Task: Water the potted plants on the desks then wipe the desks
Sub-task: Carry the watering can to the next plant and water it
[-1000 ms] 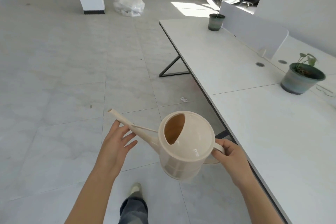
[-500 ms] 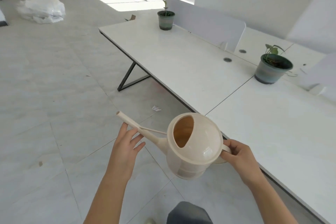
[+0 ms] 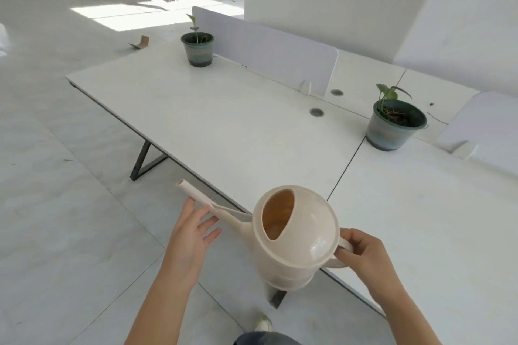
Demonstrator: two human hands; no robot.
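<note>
Right hand point(image 3: 367, 255) grips the watering can point(image 3: 294, 235), flat left hand point(image 3: 190, 235) sits under its spout point(image 3: 197, 195); pour slowly into the pot point(image 3: 395, 129).

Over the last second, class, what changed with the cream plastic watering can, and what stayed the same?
The cream plastic watering can moved to the edge of the white desk, toward the nearer green plant pot. Unchanged: the right hand grips its handle; the left hand touches the spout.

Both arms point(image 3: 157, 302) are bare right down to the left hand point(image 3: 193, 235) and right hand point(image 3: 364, 255). A dark blue-grey trouser leg point(image 3: 266, 339) shows low down, with a pale, off-white shoe point(image 3: 263, 323) just beyond it.
</note>
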